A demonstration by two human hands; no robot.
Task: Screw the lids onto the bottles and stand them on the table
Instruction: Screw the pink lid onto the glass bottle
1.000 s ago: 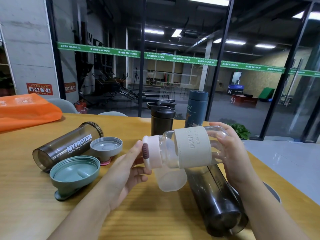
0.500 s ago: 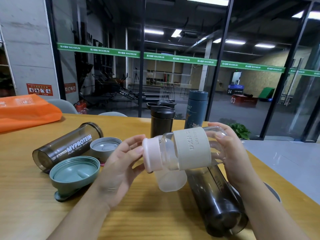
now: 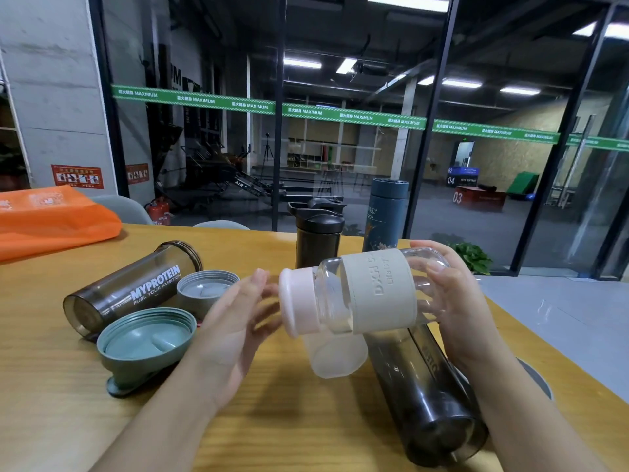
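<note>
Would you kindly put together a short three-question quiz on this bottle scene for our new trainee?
1. True or false: the clear bottle is held on its side above the table.
2. Which hand grips it: A left, B right?
3. How many capped bottles stand upright at the table's far edge?

Key:
1. True; its pink lid points toward the left hand.
2. B; the right hand wraps its base.
3. Two: the black bottle and the blue flask.

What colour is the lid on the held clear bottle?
Pale pink lid, seen in the head view.
</note>
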